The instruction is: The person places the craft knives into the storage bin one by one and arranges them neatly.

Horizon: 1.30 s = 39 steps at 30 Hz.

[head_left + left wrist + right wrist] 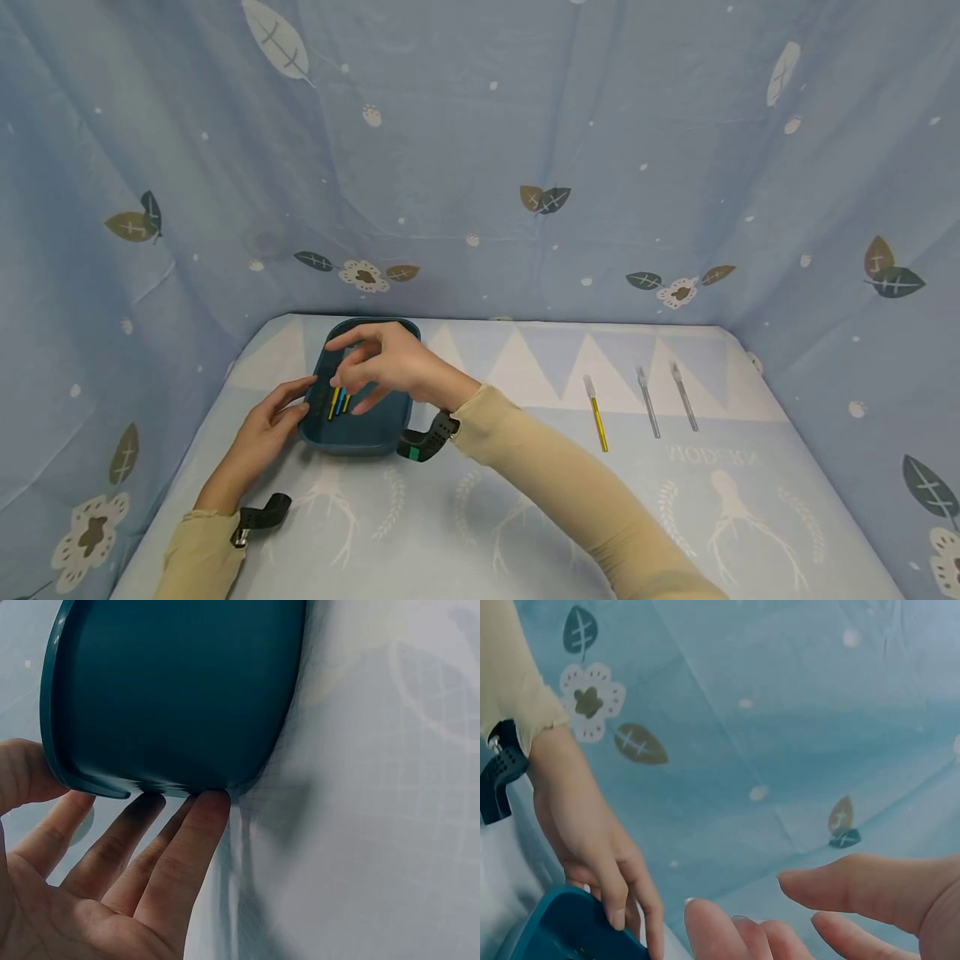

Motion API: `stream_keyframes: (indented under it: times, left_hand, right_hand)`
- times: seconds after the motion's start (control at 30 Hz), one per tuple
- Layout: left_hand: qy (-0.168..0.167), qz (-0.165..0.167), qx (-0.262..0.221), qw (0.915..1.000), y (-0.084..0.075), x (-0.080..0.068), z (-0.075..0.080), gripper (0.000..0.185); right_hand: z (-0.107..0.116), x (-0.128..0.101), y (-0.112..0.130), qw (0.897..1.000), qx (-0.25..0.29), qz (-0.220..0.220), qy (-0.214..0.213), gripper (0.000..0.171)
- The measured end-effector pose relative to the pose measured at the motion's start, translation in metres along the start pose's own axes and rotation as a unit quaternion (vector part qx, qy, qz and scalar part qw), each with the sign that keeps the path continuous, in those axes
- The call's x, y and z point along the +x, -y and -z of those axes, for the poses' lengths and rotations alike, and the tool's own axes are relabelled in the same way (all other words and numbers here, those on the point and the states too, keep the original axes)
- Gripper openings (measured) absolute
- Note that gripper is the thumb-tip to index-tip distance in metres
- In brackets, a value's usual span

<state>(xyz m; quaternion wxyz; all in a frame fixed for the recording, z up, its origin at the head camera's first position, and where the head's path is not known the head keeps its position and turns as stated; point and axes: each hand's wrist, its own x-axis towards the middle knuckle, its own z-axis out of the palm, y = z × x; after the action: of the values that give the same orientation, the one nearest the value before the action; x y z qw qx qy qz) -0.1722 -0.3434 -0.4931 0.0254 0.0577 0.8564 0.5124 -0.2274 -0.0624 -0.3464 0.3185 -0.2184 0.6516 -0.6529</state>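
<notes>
A teal tray [367, 433] sits at the left of the table with several thin pens, yellow and blue [337, 402], lying inside. My left hand [273, 414] rests against the tray's left wall, its straight fingers [180, 851] touching the teal side [172, 697]. My right hand [378, 367] hovers over the tray with fingers spread and relaxed, holding nothing; its fingertips [720, 934] show in the right wrist view above the tray's rim [562, 922]. Three more pens lie to the right: a yellow one [597, 417] and two grey ones [648, 402] [683, 397].
Blue leaf-patterned cloth covers the table [525, 517] and hangs as walls behind and on both sides [480, 167]. Black wrist straps sit on both forearms [423, 442] [258, 517].
</notes>
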Motion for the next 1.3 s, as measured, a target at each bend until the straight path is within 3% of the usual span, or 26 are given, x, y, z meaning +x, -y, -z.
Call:
stream_keyframes:
  times: [0.7, 1.3]
  left_hand:
    - [-0.006, 0.019, 0.018, 0.9996, -0.004, 0.000, -0.002, 0.054]
    - [-0.008, 0.013, 0.009, 0.9998, -0.001, -0.002, -0.005, 0.055]
  right_hand:
    - [0.024, -0.064, 0.021, 0.997, -0.042, 0.059, 0.007, 0.048]
    - [0.070, -0.103, 0.014, 0.996, -0.035, 0.054, -0.058, 0.053]
